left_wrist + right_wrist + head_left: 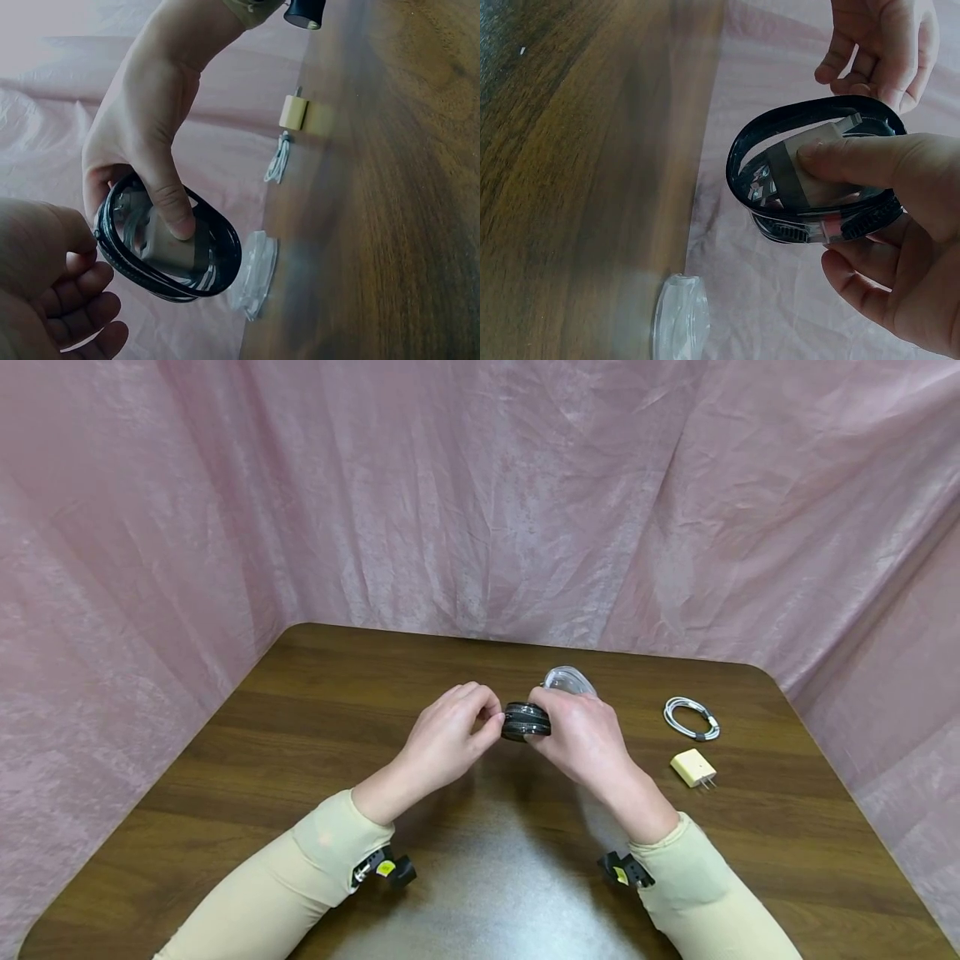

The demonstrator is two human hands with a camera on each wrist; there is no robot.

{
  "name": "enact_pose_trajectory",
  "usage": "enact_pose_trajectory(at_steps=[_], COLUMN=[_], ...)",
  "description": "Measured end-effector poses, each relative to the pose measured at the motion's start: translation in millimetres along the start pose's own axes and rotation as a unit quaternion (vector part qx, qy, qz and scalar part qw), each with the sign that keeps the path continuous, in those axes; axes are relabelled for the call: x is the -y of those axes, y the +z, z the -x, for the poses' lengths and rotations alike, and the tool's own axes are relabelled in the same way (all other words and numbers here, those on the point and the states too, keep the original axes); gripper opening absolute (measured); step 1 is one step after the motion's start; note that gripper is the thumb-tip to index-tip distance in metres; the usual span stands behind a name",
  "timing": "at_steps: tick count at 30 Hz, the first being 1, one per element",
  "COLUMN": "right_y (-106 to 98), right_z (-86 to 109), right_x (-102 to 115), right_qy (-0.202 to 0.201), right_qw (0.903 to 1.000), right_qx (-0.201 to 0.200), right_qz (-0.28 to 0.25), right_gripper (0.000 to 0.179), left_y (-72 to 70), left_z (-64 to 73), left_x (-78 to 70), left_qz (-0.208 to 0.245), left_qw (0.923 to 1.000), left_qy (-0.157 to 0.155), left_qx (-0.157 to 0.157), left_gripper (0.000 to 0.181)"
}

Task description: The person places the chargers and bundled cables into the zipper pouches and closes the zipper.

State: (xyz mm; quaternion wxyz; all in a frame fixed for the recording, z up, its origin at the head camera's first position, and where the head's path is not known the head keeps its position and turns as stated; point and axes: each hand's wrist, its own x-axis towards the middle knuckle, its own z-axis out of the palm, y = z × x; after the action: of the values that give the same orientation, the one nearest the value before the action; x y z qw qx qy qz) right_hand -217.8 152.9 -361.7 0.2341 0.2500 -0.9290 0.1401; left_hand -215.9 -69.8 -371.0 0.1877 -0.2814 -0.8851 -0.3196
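Note:
A small oval clear pouch with black trim and a zipper (527,721) is held up over the table. My right hand (585,739) grips it, the thumb pressing on one clear face (851,166) and fingers on the far side. Through the plastic a pale charger block with a dark band (169,247) shows, along with what looks like a cable. At the pouch's left end, thumb and forefinger of my left hand (453,731) pinch the edge by the zipper; the pull itself is hidden. The left hand's other fingers (86,311) are curled loosely.
Behind my right hand lies another clear item, pouch-like (570,680), on the wooden table (315,710). To the right are a coiled white cable (673,724) with a dark tie and a yellow plug charger (692,767), prongs outward. Pink curtains (465,510) hang around the table.

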Motion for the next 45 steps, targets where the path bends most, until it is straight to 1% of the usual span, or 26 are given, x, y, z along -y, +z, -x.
enact_pose_trajectory(at_steps=[4, 10, 23, 29, 33, 38, 41, 45], right_y=[-2, -6, -7, -8, -9, -9, -7, -5], right_z=[-0.4, -0.1, 0.4, -0.6, -0.9, -1.3, -1.4, 0.0], right_x=[0, -1, -2, -2, -1, -1, 0, 3], right_qy=[0.012, 0.041, 0.048, 0.055, 0.06, 0.038, 0.019, 0.004], right_qw=[0.9998, 0.9982, 0.9975, 0.9965, 0.995, 0.995, 0.9965, 0.998], right_qx=[0.011, 0.029, 0.029, 0.031, 0.038, 0.042, 0.042, 0.047], right_qz=[-0.015, -0.033, -0.042, -0.054, -0.07, -0.082, -0.069, -0.043], right_gripper=[0.036, 0.036, 0.035, 0.032, 0.033, 0.052, 0.05, 0.041], left_y=[-0.1, 0.9, 1.0, 0.6, -0.8, -1.2, -0.7, 1.3], left_z=[-1.0, -3.7, -4.9, -5.8, -5.1, -3.2, -2.0, 0.2], left_x=[3.0, 9.4, 9.4, 10.6, 8.7, 6.8, 5.2, 0.3], left_qz=[-0.001, 0.002, 0.004, 0.006, 0.011, 0.013, 0.011, 0.002], left_qw=[1.0, 0.9998, 0.9995, 0.9991, 0.9992, 0.9996, 0.9998, 1.0], left_qy=[-0.002, -0.019, -0.03, -0.04, -0.036, -0.026, -0.018, 0.005], left_qx=[0.002, 0.004, 0.008, 0.009, 0.009, 0.006, 0.003, 0.0], left_gripper=[0.01, 0.012, 0.011, 0.011, 0.011, 0.011, 0.011, 0.011])
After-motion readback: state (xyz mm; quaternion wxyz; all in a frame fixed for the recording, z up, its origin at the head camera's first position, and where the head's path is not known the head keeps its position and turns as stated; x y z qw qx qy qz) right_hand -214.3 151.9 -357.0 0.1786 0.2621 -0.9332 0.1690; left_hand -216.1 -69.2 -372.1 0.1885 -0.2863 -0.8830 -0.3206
